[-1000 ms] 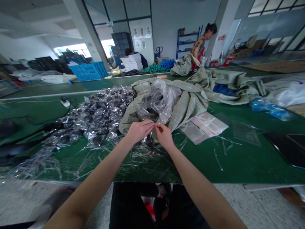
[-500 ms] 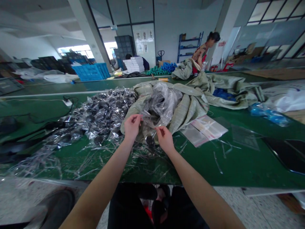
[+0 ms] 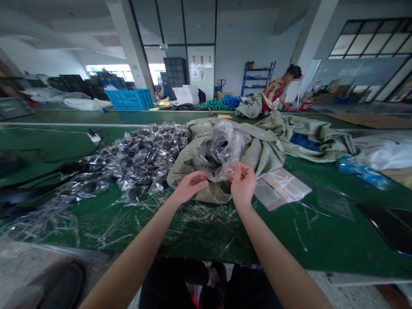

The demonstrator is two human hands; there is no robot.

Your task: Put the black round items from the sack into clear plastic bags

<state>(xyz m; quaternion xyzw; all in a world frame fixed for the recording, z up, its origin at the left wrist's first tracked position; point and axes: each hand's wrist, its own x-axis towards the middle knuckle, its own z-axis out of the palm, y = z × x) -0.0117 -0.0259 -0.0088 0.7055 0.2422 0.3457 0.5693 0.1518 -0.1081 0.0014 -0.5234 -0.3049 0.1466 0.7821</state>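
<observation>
My right hand (image 3: 243,184) is closed on the top of a small clear plastic bag (image 3: 229,173). A dark item, partly hidden by the fingers, shows low in that bag. To its left, my left hand (image 3: 190,187) hangs with thumb and fingers apart and nothing between them. Just behind both hands lies a grey-green woven sack (image 3: 183,165), its mouth open around a crumpled clear plastic liner (image 3: 225,139). Left of the sack spreads a heap of dark round items in clear bags (image 3: 144,150).
Flat clear bags (image 3: 283,186) lie stacked right of the sack. Thin plastic strips (image 3: 206,214) litter the green table (image 3: 273,240). A dark flat device (image 3: 391,225) sits at the right edge. Across the table a person (image 3: 273,92) bends beside another sack.
My left hand has let go of the bag and its fingers have parted. My right hand has moved right and slightly up with the bag. The camera view has tilted a little upward.
</observation>
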